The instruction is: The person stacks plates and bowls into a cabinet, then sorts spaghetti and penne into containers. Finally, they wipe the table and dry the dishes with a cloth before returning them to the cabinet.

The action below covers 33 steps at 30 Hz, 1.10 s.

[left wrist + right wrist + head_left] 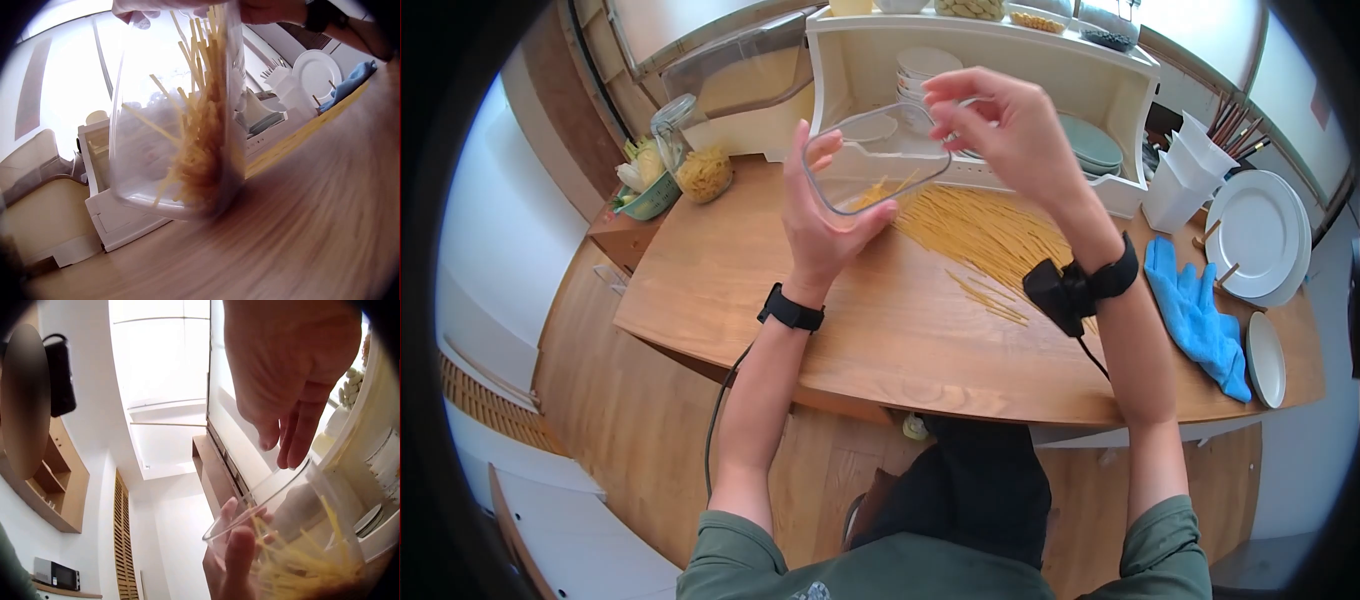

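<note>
A clear, straight-sided container (878, 160) is held off the table by my left hand (822, 232), its thumb and fingers spread round the side. Dry pasta sticks (203, 140) stand and lean in the container (140, 172) in the left wrist view. My right hand (1012, 125) is over the container's right side, fingers loosely bent; in the right wrist view, the right hand (294, 369) points its fingertips down at the rim, with nothing visible between them. Long pasta strands (985, 235) lie spread on the wooden table (850, 340) below.
A blue glove (1200, 320), a small white dish (1266, 360) and racked white plates (1260, 235) are on the right. Behind stands a white shelf (825, 60) with bowls and plates. A pasta jar (703, 175) and a green bowl (650, 198) are at the left.
</note>
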Motion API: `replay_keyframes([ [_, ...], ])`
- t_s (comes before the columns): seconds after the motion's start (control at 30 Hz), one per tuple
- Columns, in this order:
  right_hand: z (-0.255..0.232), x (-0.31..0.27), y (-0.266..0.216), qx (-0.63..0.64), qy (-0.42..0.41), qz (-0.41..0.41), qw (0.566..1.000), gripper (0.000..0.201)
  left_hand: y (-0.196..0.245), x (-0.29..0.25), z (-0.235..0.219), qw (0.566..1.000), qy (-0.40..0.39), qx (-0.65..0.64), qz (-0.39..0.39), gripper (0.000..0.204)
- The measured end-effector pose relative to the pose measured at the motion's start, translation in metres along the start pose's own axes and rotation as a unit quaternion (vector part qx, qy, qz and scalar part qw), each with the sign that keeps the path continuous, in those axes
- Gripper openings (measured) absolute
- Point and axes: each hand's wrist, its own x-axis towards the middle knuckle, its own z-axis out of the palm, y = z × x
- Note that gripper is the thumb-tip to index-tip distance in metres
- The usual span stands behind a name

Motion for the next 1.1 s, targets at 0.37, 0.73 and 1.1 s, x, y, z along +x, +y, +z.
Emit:
replay_keyframes([
  [0.37, -0.056, -0.021, 0.076, -0.436, -0.292, 0.238, 0.817, 0.039, -0.014, 0.003, -0.006, 0.997, 0.058, -0.017, -0.038, 0.100],
  [0.73, -0.034, -0.035, 0.098, -0.429, -0.368, 0.282, 0.775, 0.049, -0.016, 0.007, -0.008, 0.994, 0.093, -0.004, -0.065, 0.093],
  [1.1, -0.041, -0.029, 0.094, -0.400, -0.384, 0.307, 0.774, 0.038, -0.018, 0.008, -0.009, 0.992, 0.090, -0.016, -0.082, 0.091],
])
